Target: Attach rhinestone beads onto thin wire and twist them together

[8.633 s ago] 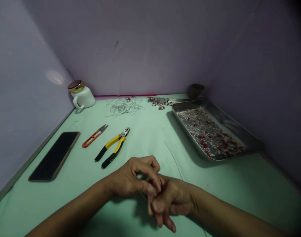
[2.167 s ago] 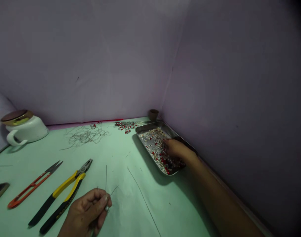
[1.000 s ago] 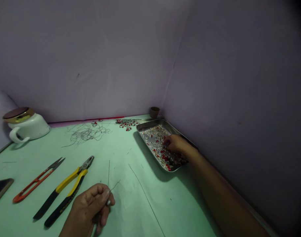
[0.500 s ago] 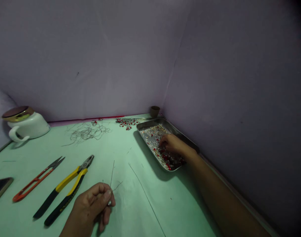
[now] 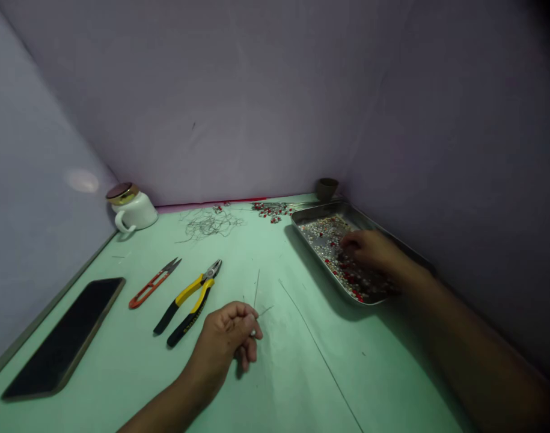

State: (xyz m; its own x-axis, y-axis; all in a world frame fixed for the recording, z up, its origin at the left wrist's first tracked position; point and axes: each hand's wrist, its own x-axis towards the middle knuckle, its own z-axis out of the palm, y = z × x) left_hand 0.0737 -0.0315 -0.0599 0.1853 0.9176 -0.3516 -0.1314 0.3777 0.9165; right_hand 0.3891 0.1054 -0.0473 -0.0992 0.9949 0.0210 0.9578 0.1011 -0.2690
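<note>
My left hand (image 5: 227, 341) rests on the green table, its thumb and fingers pinched on thin wires (image 5: 255, 292) that stick up from the pinch; a pale bead shows at the fingertips. My right hand (image 5: 369, 249) reaches into the metal tray (image 5: 311, 211) at the right, fingers curled down among the small red and pale beads (image 5: 329, 237). What those fingers hold is hidden.
Yellow-handled pliers (image 5: 189, 296) and orange thread snips (image 5: 152, 283) lie left of my left hand. A dark phone (image 5: 67, 334) lies at the left edge. A white lidded mug (image 5: 133, 210), tangled wire (image 5: 209, 221), beaded pieces (image 5: 270, 210) and a small brown cup (image 5: 326, 187) line the back wall.
The view has swung left, bringing the phone and left wall into sight. My left hand keeps its pinch on the wires. My right hand stays in the tray, shifting slightly among the beads.
</note>
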